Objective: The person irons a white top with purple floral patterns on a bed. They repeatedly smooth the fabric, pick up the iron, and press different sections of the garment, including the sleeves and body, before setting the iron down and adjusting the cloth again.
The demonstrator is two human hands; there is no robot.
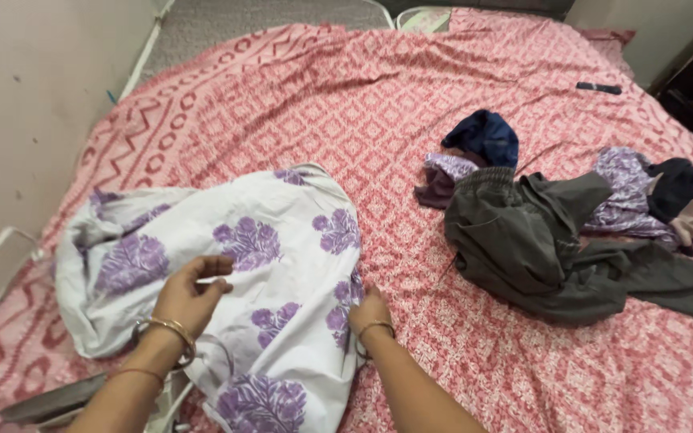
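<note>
Hands both on white garment with purple floral print point(266, 265) spread on bed point(346, 104): left hand point(190, 293) pinching fabric, right hand point(370, 309) pressing edge, dark trousers point(523, 240) beyond right; advisable to keep edge taut.

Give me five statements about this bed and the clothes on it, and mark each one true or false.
1. Both hands touch the white cloth with purple flowers. True: left hand, right hand.
2. The grey trousers lie folded in a neat stack. False: they lie crumpled and spread out.
3. The bedsheet is patterned red and white. True.
4. A dark blue garment lies beyond the trousers. True.
5. The left wrist is bare. False: it wears bangles.
</note>
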